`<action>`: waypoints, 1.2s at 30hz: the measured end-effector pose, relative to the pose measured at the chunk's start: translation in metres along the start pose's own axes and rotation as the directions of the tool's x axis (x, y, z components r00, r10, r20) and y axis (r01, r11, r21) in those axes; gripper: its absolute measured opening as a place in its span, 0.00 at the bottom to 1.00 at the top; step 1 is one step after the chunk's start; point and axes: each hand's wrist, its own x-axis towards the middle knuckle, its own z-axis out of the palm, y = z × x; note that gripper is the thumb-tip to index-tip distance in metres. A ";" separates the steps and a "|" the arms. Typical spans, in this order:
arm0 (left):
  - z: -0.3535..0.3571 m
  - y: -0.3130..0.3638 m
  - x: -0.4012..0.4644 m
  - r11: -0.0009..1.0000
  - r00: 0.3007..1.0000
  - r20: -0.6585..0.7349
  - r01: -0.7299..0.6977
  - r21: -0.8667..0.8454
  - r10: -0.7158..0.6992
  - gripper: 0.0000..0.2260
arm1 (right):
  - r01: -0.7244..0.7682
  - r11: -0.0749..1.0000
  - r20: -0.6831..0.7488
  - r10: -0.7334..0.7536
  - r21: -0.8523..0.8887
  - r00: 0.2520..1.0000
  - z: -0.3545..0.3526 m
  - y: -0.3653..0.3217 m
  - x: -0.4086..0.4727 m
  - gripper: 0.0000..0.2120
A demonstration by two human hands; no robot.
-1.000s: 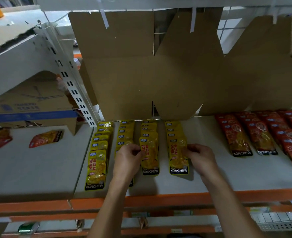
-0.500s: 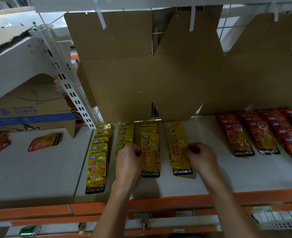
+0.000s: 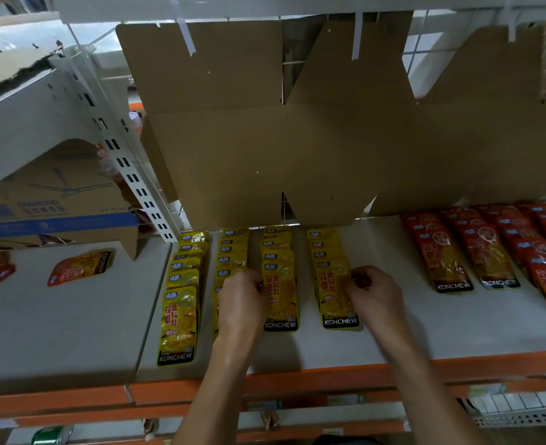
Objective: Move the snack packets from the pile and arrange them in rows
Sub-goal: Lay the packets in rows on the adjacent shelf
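Shop shelving, pale shelf board with an orange front edge, flattened cardboard hanging at the back.

Yellow packets are lying in four overlapping rows running from the back edge toward the front, near the board's left end. Left hand is curling its fingers onto the left side of the third row's front packet, covering most of the second row. Right hand is pinching the right side of the fourth row's front packet. Both hands are clamped on packets, well apart from each other.

Red packets are sitting in their own rows toward the right end. Two loose packets are lying on the neighbouring board at left, under a printed carton; no pile is visible otherwise.

Judgement: rows are being straightened. Risk: packets look slick and stacked shingle-wise, so a sideways tug on the front one could be dragging those beneath askew. First row's front packet is reaching closest to the front edge; a wrist brushing it could be sending it off.
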 end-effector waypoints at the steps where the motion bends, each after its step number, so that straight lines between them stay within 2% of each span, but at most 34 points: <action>1: 0.000 0.001 0.000 1.000 1.000 -0.001 0.001 0.008 -0.001 0.05 | 0.003 1.000 -0.003 -0.003 0.001 1.000 0.000 0.000 0.000 0.02; 22: -0.002 0.007 -0.002 0.996 0.999 0.034 0.032 0.081 -0.035 0.07 | 0.043 0.999 -0.020 -0.043 -0.020 0.999 0.000 -0.005 -0.010 0.06; 27: -0.004 0.008 -0.004 0.995 0.998 0.049 0.028 0.098 -0.033 0.08 | 0.073 0.986 -0.050 -0.081 -0.147 0.995 -0.001 -0.005 -0.011 0.15; 32: -0.012 0.012 -0.009 0.994 1.000 0.013 -0.004 0.110 0.002 0.09 | 0.198 0.936 -0.073 -0.228 -0.291 0.971 -0.003 -0.017 -0.020 0.16; 36: -0.021 0.013 -0.019 0.981 0.994 -0.066 -0.068 0.184 0.082 0.08 | 0.318 0.837 0.059 -0.327 -0.445 0.943 -0.003 -0.033 -0.030 0.17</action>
